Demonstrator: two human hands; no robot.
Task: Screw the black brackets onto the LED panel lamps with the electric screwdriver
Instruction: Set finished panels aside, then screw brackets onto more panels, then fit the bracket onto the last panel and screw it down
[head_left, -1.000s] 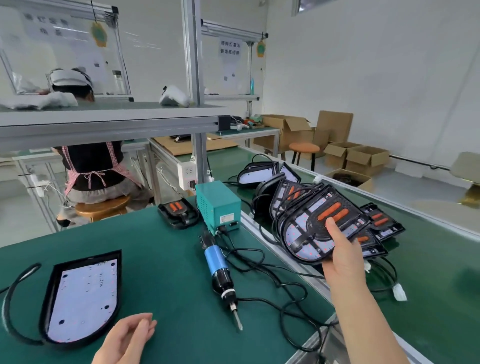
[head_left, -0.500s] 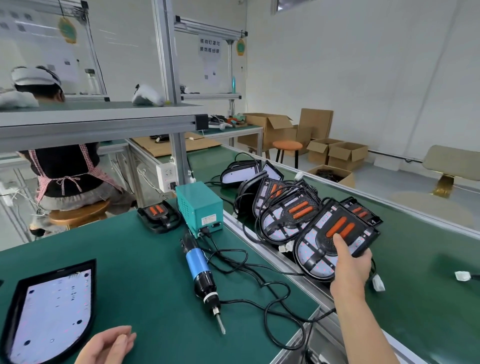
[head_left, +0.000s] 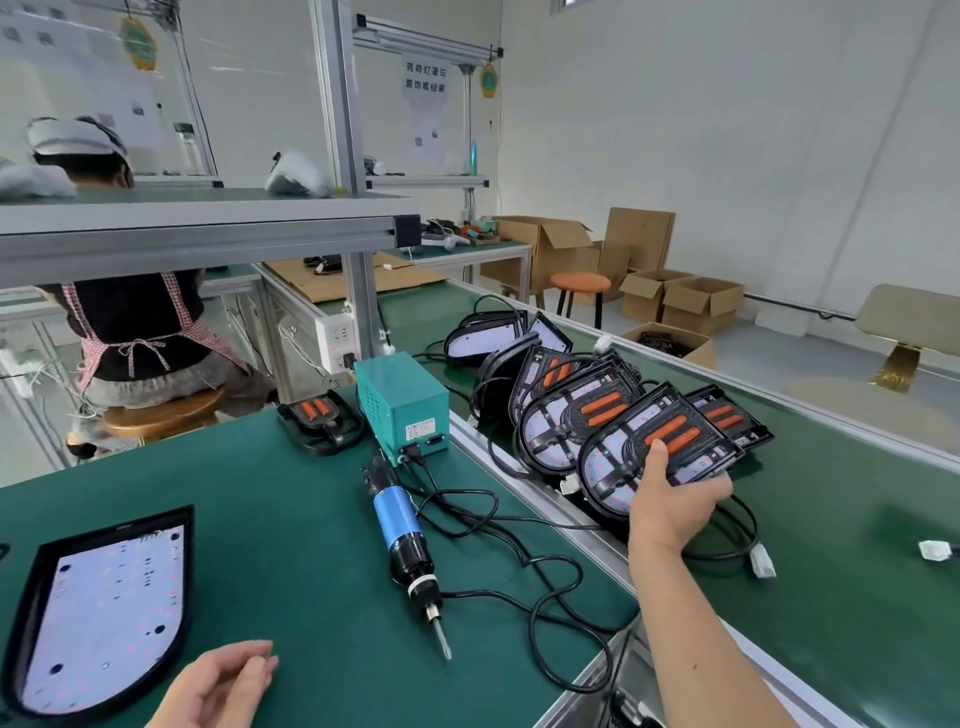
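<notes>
The right hand reaches out to three o'clock and grips an LED panel lamp by its near edge. The thumb lies on top beside the orange strips of the lamp's black bracket and the fingers curl underneath. This lamp is tilted up over the near edge of the conveyor belt. It overlaps a row of similar lamps leaning one against another toward one o'clock.

The left hand is at six o'clock, low over the green counter, with its fingers loose and holding nothing. A second LED panel lamp, with no bracket on it, lies flat at eight o'clock.

The electric screwdriver lies on the counter at the centre with its bit pointing toward six o'clock. Its cable runs to a teal power box at twelve o'clock. A loose bracket sits at eleven o'clock, just beside the box.
</notes>
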